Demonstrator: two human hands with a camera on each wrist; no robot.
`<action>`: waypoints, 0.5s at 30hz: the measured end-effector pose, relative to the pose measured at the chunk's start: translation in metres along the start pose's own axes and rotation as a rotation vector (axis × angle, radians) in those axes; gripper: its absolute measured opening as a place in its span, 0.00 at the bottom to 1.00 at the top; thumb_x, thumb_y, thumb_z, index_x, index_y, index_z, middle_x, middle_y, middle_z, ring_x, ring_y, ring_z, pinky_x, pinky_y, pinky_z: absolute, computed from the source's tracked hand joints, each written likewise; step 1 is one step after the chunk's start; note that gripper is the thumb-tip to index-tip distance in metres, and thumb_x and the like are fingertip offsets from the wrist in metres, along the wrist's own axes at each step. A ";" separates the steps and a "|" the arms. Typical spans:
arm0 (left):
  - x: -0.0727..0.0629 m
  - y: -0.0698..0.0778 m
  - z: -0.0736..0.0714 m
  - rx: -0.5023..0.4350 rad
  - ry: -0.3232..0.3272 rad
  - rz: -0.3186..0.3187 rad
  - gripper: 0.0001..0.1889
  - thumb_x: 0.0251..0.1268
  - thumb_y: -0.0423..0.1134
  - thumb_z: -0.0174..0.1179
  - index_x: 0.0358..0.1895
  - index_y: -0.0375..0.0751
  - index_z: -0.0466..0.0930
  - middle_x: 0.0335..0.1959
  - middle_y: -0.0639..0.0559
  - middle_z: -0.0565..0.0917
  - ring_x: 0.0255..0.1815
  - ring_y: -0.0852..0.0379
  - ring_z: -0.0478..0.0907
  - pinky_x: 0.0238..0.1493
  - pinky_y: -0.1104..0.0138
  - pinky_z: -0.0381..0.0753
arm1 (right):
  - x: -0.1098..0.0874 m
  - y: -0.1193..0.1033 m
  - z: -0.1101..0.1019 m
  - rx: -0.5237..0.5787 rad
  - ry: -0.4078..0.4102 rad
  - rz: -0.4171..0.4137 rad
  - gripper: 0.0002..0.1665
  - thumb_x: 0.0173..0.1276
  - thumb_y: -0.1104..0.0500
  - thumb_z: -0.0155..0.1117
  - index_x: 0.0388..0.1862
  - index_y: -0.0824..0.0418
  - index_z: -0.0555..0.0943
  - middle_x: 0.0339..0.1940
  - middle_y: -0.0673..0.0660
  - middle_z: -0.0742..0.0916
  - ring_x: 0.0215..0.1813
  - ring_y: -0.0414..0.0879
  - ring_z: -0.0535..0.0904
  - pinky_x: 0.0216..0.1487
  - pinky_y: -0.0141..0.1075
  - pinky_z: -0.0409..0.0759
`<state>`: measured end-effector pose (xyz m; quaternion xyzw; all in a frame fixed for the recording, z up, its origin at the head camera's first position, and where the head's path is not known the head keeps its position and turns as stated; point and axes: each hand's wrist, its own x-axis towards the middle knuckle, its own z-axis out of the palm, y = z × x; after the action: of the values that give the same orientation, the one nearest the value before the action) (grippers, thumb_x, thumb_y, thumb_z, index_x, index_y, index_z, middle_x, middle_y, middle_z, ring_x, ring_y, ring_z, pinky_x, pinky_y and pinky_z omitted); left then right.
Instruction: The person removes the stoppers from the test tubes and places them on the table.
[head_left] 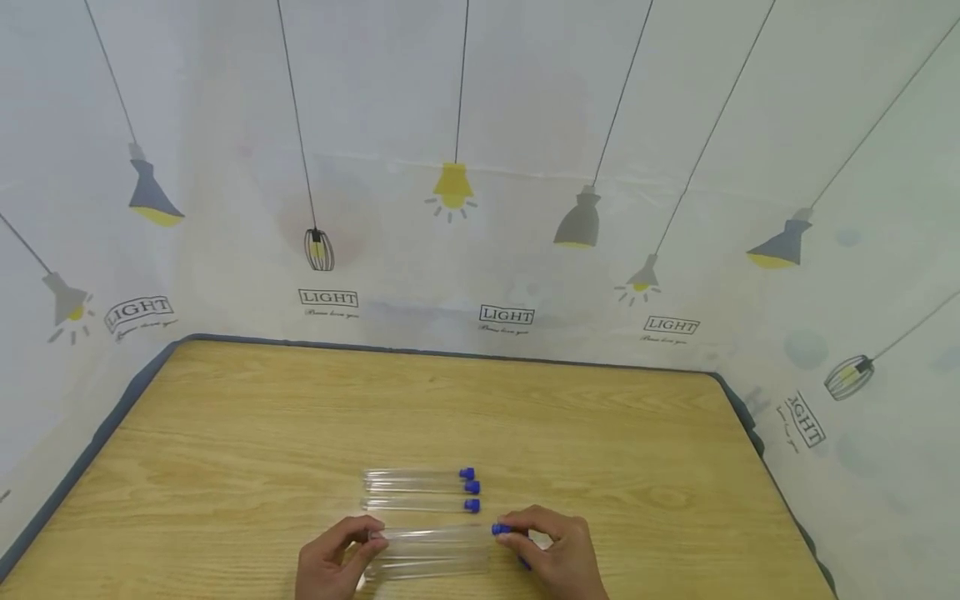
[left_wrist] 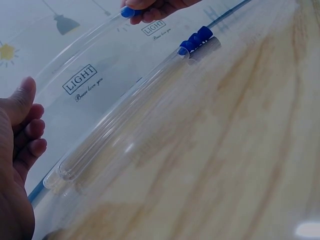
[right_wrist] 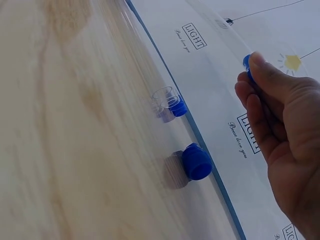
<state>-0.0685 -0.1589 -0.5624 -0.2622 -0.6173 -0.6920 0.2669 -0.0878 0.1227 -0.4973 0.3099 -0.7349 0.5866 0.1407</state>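
My left hand (head_left: 341, 557) pinches the rounded end of a clear test tube (head_left: 431, 533), raised off the table. At its other end my right hand (head_left: 558, 550) pinches a blue cap (head_left: 500, 528) between thumb and fingers. The left wrist view shows this cap (left_wrist: 128, 12) right at the tube's mouth; how far it sits on cannot be told. Uncapped clear tubes (head_left: 435, 571) lie below the raised one, their open mouths (right_wrist: 165, 97) towards the right. Loose on the table beneath my right hand is another blue cap (right_wrist: 196, 162), partly hidden in the head view.
Beyond my hands, three clear tubes with blue caps (head_left: 471, 506) lie side by side on the wood-grain table (head_left: 600, 442). A pale wall covering (head_left: 390, 100) printed with lamps surrounds the table's far and side edges.
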 end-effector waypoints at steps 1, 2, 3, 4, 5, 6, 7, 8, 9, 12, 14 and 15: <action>0.000 0.000 0.000 0.001 0.002 -0.002 0.18 0.43 0.07 0.61 0.40 0.23 0.78 0.30 0.39 0.81 0.30 0.58 0.77 0.31 0.72 0.77 | 0.000 0.000 0.000 -0.005 0.010 -0.002 0.13 0.50 0.78 0.71 0.34 0.68 0.84 0.30 0.59 0.88 0.33 0.44 0.85 0.32 0.37 0.83; 0.000 0.000 0.000 0.003 0.004 -0.007 0.18 0.42 0.08 0.61 0.40 0.23 0.78 0.29 0.39 0.81 0.30 0.58 0.77 0.32 0.72 0.77 | 0.000 0.000 0.001 -0.009 0.019 -0.006 0.13 0.50 0.78 0.71 0.34 0.68 0.84 0.30 0.59 0.88 0.33 0.44 0.85 0.32 0.36 0.83; 0.000 0.001 0.001 -0.001 0.005 -0.007 0.18 0.42 0.07 0.61 0.40 0.23 0.78 0.29 0.39 0.82 0.30 0.58 0.77 0.32 0.72 0.77 | 0.000 0.000 0.001 -0.011 0.027 -0.011 0.13 0.49 0.78 0.71 0.34 0.68 0.84 0.30 0.59 0.88 0.32 0.45 0.85 0.32 0.36 0.82; 0.000 0.001 0.001 -0.004 0.007 -0.009 0.19 0.42 0.07 0.61 0.40 0.23 0.79 0.29 0.39 0.82 0.30 0.58 0.77 0.32 0.72 0.77 | 0.000 0.001 0.002 -0.012 0.035 -0.015 0.13 0.49 0.78 0.71 0.34 0.68 0.84 0.30 0.59 0.88 0.32 0.45 0.85 0.32 0.35 0.82; 0.000 0.001 0.001 -0.003 0.009 -0.011 0.18 0.42 0.08 0.61 0.40 0.23 0.79 0.29 0.39 0.82 0.30 0.58 0.77 0.32 0.72 0.77 | 0.000 0.001 0.002 -0.013 0.040 -0.026 0.13 0.49 0.79 0.71 0.34 0.68 0.84 0.30 0.59 0.88 0.32 0.45 0.85 0.32 0.35 0.82; 0.000 0.002 0.001 -0.011 0.005 -0.006 0.18 0.42 0.08 0.61 0.40 0.23 0.79 0.29 0.40 0.82 0.30 0.58 0.77 0.32 0.72 0.77 | 0.000 0.001 0.002 -0.017 0.046 -0.035 0.13 0.49 0.79 0.71 0.34 0.69 0.84 0.30 0.59 0.88 0.32 0.45 0.85 0.32 0.34 0.82; 0.001 0.002 0.001 -0.014 0.003 -0.004 0.18 0.42 0.08 0.62 0.40 0.23 0.79 0.29 0.40 0.82 0.30 0.58 0.77 0.32 0.71 0.77 | 0.000 0.001 0.002 -0.021 0.051 -0.035 0.13 0.49 0.79 0.71 0.34 0.68 0.84 0.30 0.59 0.88 0.31 0.45 0.85 0.32 0.34 0.82; 0.001 0.003 0.001 -0.020 0.000 -0.002 0.18 0.43 0.08 0.62 0.40 0.23 0.79 0.29 0.41 0.83 0.30 0.58 0.77 0.31 0.71 0.77 | 0.000 0.001 0.002 -0.027 0.054 -0.039 0.13 0.49 0.79 0.71 0.34 0.69 0.84 0.30 0.59 0.87 0.31 0.45 0.85 0.32 0.33 0.82; 0.002 0.003 0.002 -0.028 -0.006 0.004 0.18 0.43 0.08 0.62 0.40 0.23 0.79 0.29 0.41 0.83 0.29 0.58 0.76 0.31 0.71 0.77 | 0.001 0.001 0.002 -0.032 0.058 -0.042 0.13 0.49 0.79 0.71 0.34 0.69 0.84 0.29 0.59 0.87 0.31 0.46 0.85 0.33 0.32 0.82; 0.003 0.003 0.002 -0.052 -0.027 0.020 0.18 0.42 0.08 0.62 0.39 0.22 0.79 0.29 0.42 0.82 0.29 0.57 0.76 0.30 0.70 0.76 | -0.001 0.003 0.001 -0.057 0.068 -0.040 0.13 0.50 0.78 0.71 0.34 0.68 0.84 0.29 0.58 0.87 0.32 0.45 0.85 0.34 0.33 0.82; 0.003 0.002 0.002 -0.059 -0.036 0.025 0.18 0.42 0.08 0.62 0.39 0.22 0.79 0.29 0.42 0.82 0.28 0.57 0.76 0.30 0.69 0.76 | -0.001 0.003 0.000 -0.063 0.071 -0.029 0.12 0.51 0.77 0.71 0.34 0.68 0.84 0.29 0.58 0.87 0.32 0.45 0.85 0.34 0.34 0.82; 0.003 0.002 0.001 -0.064 -0.040 0.031 0.18 0.42 0.08 0.62 0.39 0.22 0.79 0.29 0.42 0.82 0.28 0.56 0.76 0.30 0.69 0.76 | -0.001 0.003 0.000 -0.065 0.073 -0.025 0.12 0.51 0.77 0.71 0.34 0.68 0.84 0.29 0.58 0.87 0.32 0.45 0.85 0.34 0.34 0.82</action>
<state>-0.0694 -0.1578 -0.5592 -0.2939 -0.5960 -0.7018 0.2566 -0.0891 0.1233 -0.5005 0.2925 -0.7440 0.5717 0.1847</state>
